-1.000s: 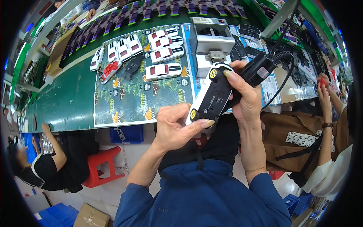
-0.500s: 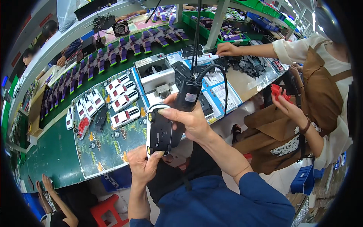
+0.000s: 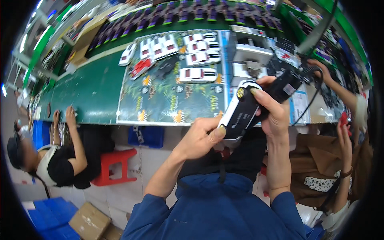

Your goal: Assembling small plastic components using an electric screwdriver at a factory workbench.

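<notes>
A white toy car (image 3: 237, 116) is held with its black underside and a yellow-hubbed wheel toward me. My left hand (image 3: 202, 139) is closed on its lower end, thumb near the edge. My right hand (image 3: 274, 114) is closed around the upper end, its thumb on the underside. The same hand also has a black corded electric screwdriver (image 3: 285, 87) lying in it, tilted up to the right; its tip is hidden. Several white toy cars (image 3: 198, 75) stand on the patterned sheet (image 3: 160, 108) beyond, beside a red car body (image 3: 142, 67) and a dark part.
A white box-like device (image 3: 252, 54) stands behind my right hand. Purple-and-black toys (image 3: 198, 10) line the far side. A co-worker's hand (image 3: 345, 130) at right holds a red part. Another person sits at left near a red stool (image 3: 116, 166). A blue bin (image 3: 146, 137) sits below the table edge.
My view has swung left, so the table shows farther right and more of the left side appears. The toy car and screwdriver now tilt to the right; both hands keep hold.
</notes>
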`<state>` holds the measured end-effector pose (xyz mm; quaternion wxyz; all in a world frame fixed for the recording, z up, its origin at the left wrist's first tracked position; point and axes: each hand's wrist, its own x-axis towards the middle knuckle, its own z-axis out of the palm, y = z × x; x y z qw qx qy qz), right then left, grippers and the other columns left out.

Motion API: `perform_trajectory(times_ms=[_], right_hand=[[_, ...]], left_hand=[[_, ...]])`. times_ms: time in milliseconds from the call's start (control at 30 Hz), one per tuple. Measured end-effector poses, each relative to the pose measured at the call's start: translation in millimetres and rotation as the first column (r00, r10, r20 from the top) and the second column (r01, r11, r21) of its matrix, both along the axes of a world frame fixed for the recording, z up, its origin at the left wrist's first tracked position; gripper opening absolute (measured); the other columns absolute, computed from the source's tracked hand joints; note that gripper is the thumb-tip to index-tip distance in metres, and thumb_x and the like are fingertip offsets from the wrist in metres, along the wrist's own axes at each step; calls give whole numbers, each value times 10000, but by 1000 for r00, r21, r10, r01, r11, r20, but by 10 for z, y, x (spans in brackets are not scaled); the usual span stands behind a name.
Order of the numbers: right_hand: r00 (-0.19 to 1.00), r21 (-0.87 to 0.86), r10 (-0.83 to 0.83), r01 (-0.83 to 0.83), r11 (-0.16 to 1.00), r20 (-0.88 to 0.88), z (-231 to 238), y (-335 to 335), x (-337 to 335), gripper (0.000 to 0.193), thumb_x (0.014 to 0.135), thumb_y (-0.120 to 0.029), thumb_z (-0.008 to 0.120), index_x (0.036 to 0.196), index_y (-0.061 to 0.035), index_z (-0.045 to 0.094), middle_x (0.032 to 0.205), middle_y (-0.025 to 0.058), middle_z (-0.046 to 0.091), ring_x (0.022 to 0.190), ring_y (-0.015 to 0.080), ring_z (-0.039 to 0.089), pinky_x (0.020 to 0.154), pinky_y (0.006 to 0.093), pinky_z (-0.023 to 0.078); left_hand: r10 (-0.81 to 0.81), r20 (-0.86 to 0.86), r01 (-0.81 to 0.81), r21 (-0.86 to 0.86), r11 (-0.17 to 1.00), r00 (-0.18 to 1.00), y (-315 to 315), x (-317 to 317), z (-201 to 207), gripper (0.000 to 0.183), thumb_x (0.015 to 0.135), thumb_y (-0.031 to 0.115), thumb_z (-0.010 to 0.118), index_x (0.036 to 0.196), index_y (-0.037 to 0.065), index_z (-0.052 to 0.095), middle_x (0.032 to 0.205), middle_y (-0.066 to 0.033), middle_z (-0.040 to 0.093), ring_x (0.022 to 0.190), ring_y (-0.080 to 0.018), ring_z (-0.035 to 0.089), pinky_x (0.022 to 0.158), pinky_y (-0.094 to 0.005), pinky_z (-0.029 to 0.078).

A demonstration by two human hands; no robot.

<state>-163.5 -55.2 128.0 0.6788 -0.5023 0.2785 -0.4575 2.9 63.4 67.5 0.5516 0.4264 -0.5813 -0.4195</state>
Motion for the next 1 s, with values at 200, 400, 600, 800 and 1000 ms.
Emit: perform_trajectory(times_ms=[200,400,600,800,1000], right_hand=[[998,-144,58,-57,988,7,-45,101,327,305,802,-43,747,1078,8,628,1077,155,676,583,80,557,545,205,466],[988,-250,125,-99,963,91,-34,-37,-222,366,870,-77,618,1195,43,501,1175,280,592,516,97,515,558,249,483],[957,-291,263,-219,932,122,25,-87,-839,483,841,-210,716,1176,26,460,1055,260,575,470,107,526,492,240,487],[966,-322,213,-156,934,148,-64,-101,-1374,487,845,-235,725,1137,20,429,947,193,553,435,104,494,465,227,477],[955,-313,240,-177,933,174,-68,-56,-1706,461,830,-187,742,1117,12,441,893,185,575,461,120,525,496,248,526]], left_hand=[[-89,-659,317,234,919,747,196,206,98,557,1035,373,459,1477,62,325,1093,-102,620,846,-147,658,639,-242,533],[360,734,-403,-127,906,576,459,1923,-163,578,690,137,846,1207,39,606,1109,-139,631,1002,-291,627,862,-368,514],[92,995,-572,-58,818,31,976,3504,-120,684,630,139,846,1270,98,609,1278,-185,594,1194,-367,537,1036,-448,405],[522,853,-624,-406,668,4,1029,3334,-127,512,777,161,785,1248,58,614,1256,-160,616,1170,-318,564,997,-393,432],[564,543,-598,-134,790,622,-232,1367,-352,204,814,109,751,992,24,699,915,-89,703,799,-164,655,673,-292,499]])
